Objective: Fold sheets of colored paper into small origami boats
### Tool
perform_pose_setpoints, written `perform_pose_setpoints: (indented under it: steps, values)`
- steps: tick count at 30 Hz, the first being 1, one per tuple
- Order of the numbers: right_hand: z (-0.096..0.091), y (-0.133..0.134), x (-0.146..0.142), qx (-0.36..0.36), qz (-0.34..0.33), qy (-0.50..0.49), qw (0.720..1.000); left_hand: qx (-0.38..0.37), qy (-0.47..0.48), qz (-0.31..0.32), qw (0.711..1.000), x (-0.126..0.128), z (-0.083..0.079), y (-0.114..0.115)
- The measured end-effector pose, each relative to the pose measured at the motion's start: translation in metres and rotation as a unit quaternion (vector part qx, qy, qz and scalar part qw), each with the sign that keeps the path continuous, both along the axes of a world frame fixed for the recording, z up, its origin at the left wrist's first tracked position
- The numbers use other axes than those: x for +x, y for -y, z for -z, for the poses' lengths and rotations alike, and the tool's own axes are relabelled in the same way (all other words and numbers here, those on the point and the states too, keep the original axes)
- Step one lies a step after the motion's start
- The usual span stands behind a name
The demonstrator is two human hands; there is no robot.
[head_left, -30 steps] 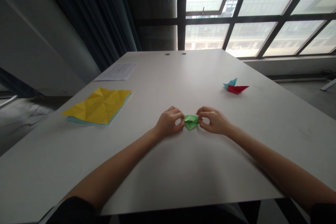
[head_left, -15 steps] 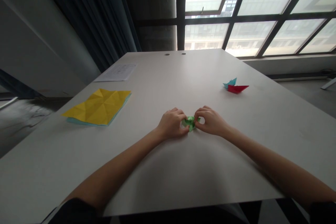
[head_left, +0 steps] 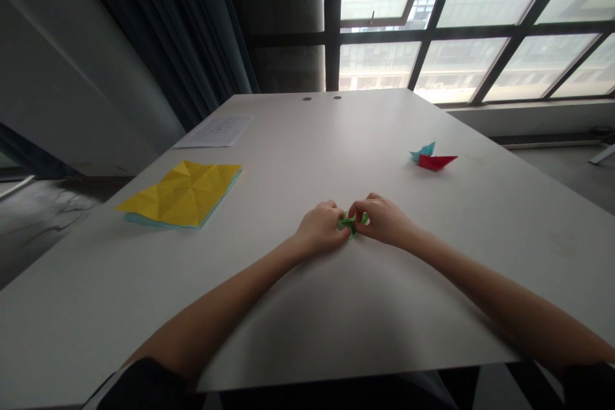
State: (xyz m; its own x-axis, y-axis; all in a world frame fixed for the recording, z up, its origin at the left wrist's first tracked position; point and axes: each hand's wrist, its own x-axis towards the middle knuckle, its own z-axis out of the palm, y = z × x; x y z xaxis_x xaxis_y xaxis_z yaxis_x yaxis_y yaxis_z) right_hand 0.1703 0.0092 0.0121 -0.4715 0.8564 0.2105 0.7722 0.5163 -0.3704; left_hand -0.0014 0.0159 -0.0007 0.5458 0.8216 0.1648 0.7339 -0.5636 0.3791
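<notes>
A small folded piece of green paper point(head_left: 346, 224) lies on the white table point(head_left: 336, 307), squeezed between both of my hands near the table's middle. My left hand point(head_left: 321, 229) has its fingers curled and pinched on the paper's left side. My right hand point(head_left: 382, 219) pinches the right side, its fingertips meeting the left hand's. Most of the green paper is hidden by my fingers.
A creased yellow sheet point(head_left: 182, 193) lies on a light blue sheet at the left. A printed white page point(head_left: 216, 131) lies further back on the left. A red paper boat point(head_left: 435, 161) and a teal one point(head_left: 423, 151) sit at the right. Large windows stand behind the table.
My hands have come closer together, pressing the green paper from a wider flat shape into a narrower one, so that less of it shows.
</notes>
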Motion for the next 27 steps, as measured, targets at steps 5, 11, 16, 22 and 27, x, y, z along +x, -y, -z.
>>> perform_pose_setpoints:
  steps: [5, 11, 16, 22, 27]
  values:
    - [-0.006, -0.006, 0.000, -0.037, -0.005, 0.049, 0.998, -0.045, 0.086, -0.003, 0.995, 0.002, 0.002, -0.002]
    - [-0.016, -0.011, -0.001, -0.012, -0.031, 0.156, 0.987, -0.100, 0.124, 0.006, 0.987, 0.002, -0.001, -0.004]
    - [-0.017, -0.013, -0.007, 0.022, -0.061, 0.218, 0.974, -0.100, 0.108, 0.026, 0.989, 0.001, 0.000, -0.006]
    - [-0.015, -0.017, -0.001, 0.043, -0.078, 0.141, 0.986, -0.104, 0.147, 0.044, 0.983, -0.001, 0.004, -0.008]
    - [-0.011, -0.022, 0.010, -0.019, 0.001, -0.055, 0.998, -0.211, 0.303, 0.028, 0.929, -0.004, 0.009, -0.014]
